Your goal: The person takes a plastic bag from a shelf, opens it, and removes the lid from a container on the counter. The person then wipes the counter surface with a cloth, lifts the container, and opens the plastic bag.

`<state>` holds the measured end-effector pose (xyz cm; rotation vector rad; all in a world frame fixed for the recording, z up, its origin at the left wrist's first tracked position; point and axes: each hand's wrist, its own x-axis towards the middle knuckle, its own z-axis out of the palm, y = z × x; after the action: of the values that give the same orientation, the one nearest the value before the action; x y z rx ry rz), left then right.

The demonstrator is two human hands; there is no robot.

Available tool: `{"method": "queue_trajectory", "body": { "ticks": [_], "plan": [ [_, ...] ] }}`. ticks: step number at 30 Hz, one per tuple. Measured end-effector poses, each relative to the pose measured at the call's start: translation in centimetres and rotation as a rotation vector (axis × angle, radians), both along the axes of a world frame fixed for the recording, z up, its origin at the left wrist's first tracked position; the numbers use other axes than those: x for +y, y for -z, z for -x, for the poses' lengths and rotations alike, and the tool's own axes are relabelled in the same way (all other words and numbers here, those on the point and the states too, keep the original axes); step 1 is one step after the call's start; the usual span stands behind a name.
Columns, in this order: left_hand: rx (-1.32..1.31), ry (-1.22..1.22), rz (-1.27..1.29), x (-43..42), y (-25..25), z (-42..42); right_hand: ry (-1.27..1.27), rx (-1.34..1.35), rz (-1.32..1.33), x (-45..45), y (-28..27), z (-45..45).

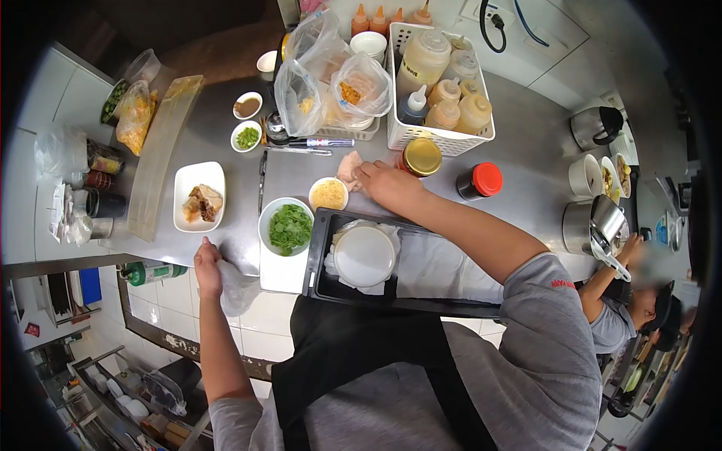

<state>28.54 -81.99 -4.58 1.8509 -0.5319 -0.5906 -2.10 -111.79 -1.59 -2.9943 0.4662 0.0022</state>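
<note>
My right hand point(387, 186) reaches over the steel counter, its fingers closed on a crumpled pinkish cloth point(350, 169). Close to that cloth stand a bowl of yellowish crumbs point(329, 194) and a gold-lidded jar point(420, 157). My left hand point(208, 269) is at the counter's front edge, fingers curled round a clear plastic bag point(239, 290) that hangs down. Just beyond it sits a white square dish point(199, 197) with a browned piece of food. A bowl of chopped green leaves point(286, 226) rests on a white board point(283, 268) between my hands.
Before me, a black tray point(319, 255) holds a round white lid point(365, 255) and white paper. A white basket point(440, 140) of squeeze bottles stands behind, beside open plastic bags point(304, 98). A red-lidded jar point(480, 181) is at right. Another person point(613, 304) works far right.
</note>
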Motion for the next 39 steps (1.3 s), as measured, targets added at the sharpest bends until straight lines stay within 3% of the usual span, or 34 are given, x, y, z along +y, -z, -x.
{"method": "queue_trajectory", "body": {
  "ticks": [4,6,9,11,13,15,16,18,22,24,26,27,28,29,30,31,32,33,34,36,39],
  "plan": [
    [0.041,0.084,-0.014,-0.1,-0.1,-0.1,0.077,0.152,-0.071,0.9,-3.1,-0.4],
    [0.006,0.111,-0.023,0.2,0.2,-0.3,0.082,-0.065,0.081,2.4,-5.8,-0.1],
    [0.033,0.145,-0.055,0.3,-0.8,0.5,0.178,-0.288,0.014,7.2,-11.6,-0.3],
    [0.117,0.292,-0.046,1.1,-0.4,-0.7,0.16,-0.414,-0.28,11.6,-12.1,-1.4],
    [0.123,0.416,-0.055,1.3,-1.3,-1.3,-0.009,-0.52,-0.523,16.3,-12.2,-2.6],
    [0.122,0.548,-0.058,0.7,-2.3,-1.4,-0.045,-0.298,-0.781,19.7,-12.0,-4.1],
    [0.164,0.582,-0.046,0.1,-2.8,-1.4,-0.073,-0.315,-0.875,20.7,-10.9,-5.0],
    [0.195,0.649,-0.027,-1.1,-3.2,-1.7,-0.058,-0.289,-0.829,22.4,-9.5,-6.4],
    [0.005,0.917,0.02,-5.8,-1.6,-1.8,0.097,-0.42,-0.832,24.6,-8.6,-7.2],
    [0.073,0.821,-0.108,-8.7,-1.9,-1.1,0.292,-0.553,-0.941,25.0,-11.2,-6.1],
    [0.149,0.831,-0.007,-10.7,-2.1,-0.2,0.536,-0.854,-0.947,25.0,-13.5,-4.2],
    [0.101,0.825,0.006,-11.1,-2.5,0.0,0.65,-1.139,-0.979,24.9,-13.3,-3.0],
    [0.017,0.844,-0.059,-11.4,-2.6,-0.2,0.751,-1.409,-0.748,25.3,-14.6,-0.9],
    [0.038,0.862,-0.03,-11.8,-2.1,-0.4,0.838,-1.799,-0.716,25.7,-15.7,0.5],
    [0.06,0.87,-0.002,-11.9,-1.5,-0.6,0.992,-2.03,-0.543,26.4,-16.6,2.5],
    [0.064,0.893,-0.013,-11.9,-1.4,-0.8,1.076,-2.313,-0.564,27.4,-17.3,4.7],
    [0.06,0.907,0.002,-11.8,-1.7,-0.5,0.976,-2.424,-0.859,29.0,-17.1,6.9],
    [0.024,0.902,0.026,-11.1,-2.1,0.0,0.767,-2.338,-1.378,30.4,-17.4,8.8],
    [-0.02,0.889,0.049,-10.5,-2.7,-0.3,0.562,-2.101,-1.443,32.1,-20.6,7.4],
    [-0.034,0.88,0.099,-10.3,-2.1,-1.0,0.142,-1.838,-1.103,36.5,-25.9,4.4],
    [-0.096,0.929,0.171,-8.6,-3.2,-1.5,-0.664,-1.269,-0.869,41.2,-32.1,2.6]
  ]
}}
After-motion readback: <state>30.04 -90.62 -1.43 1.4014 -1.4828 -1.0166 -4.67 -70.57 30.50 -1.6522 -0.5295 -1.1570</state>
